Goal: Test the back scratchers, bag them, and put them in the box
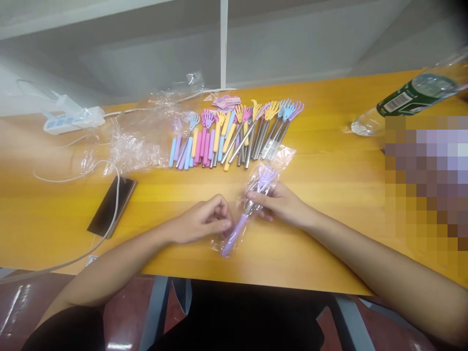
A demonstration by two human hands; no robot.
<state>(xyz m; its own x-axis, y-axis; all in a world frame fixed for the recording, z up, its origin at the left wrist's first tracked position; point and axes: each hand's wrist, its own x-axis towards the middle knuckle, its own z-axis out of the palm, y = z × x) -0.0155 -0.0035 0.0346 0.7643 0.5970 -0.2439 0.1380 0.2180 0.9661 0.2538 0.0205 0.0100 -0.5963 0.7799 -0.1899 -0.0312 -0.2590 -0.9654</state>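
Observation:
A purple back scratcher [239, 233] with a hand-shaped head and a metal shaft lies inside a clear plastic bag [252, 183]. My right hand [280, 204] is closed around its shaft just below the head, through the film. Beside the purple handle, my left hand [208, 219] has its fingers curled and thumb pressed in, pinching the bag's edge near the lower end. Beyond both hands, a row of loose back scratchers [208, 141] in pink, blue, yellow and purple lies on the table [175, 263].
Crumpled clear bags [135, 146] lie left of the row, by a white power strip [75, 119]. A phone [111, 207] has a white cable across it. Pink cards [226, 102] lie behind the row. A water bottle [405, 97] leans in at right, near a pixelated area.

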